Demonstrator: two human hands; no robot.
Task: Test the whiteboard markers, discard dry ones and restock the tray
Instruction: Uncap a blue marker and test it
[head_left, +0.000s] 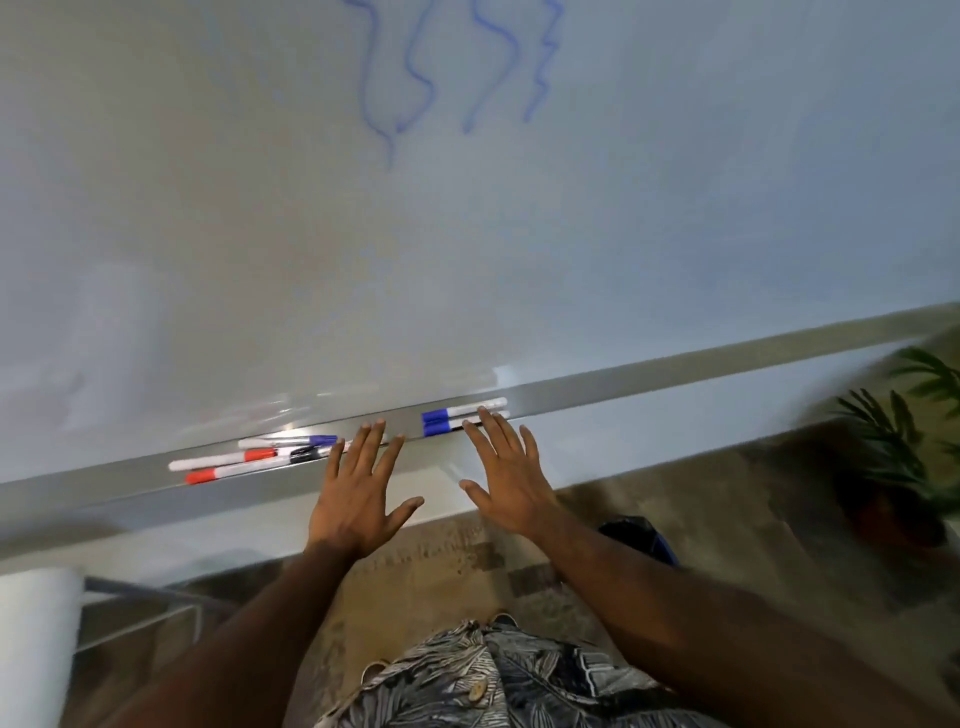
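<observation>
**Two empty hands over a tray split into two lots**

The left hand (358, 493) and the right hand (506, 478) are both spread wide, fingers straight and fanned, and neither has hold of anything. They hover side by side at the near lip of the tray (675, 371), the grey ledge along the foot of the whiteboard (234, 234).

The markers all lie in that tray, in two groups with a bare stretch between them. To the left is the mixed cluster (249, 457): two red-capped markers, one blue-capped and one dark, overlapping at slight angles. To the right is the blue pair (462, 413), two blue-capped markers lying parallel and tight together, caps to the left.

The left hand's fingertips reach the tray edge just right of the mixed cluster. The right hand's longest fingers lie across the white barrels of the blue pair; whether they press on them cannot be told.

The gap looks deliberate, as if tested markers were kept apart from the rest. The blue scribbles (410, 88) high on the board read as test strokes, and their ink is strong. Flat palms suggest a pause or a tidying nudge, not a grasp.

Low on the floor, a dark container (639, 540) sits half hidden behind the right forearm. It may be where dry markers go, but that is unclear.
</observation>
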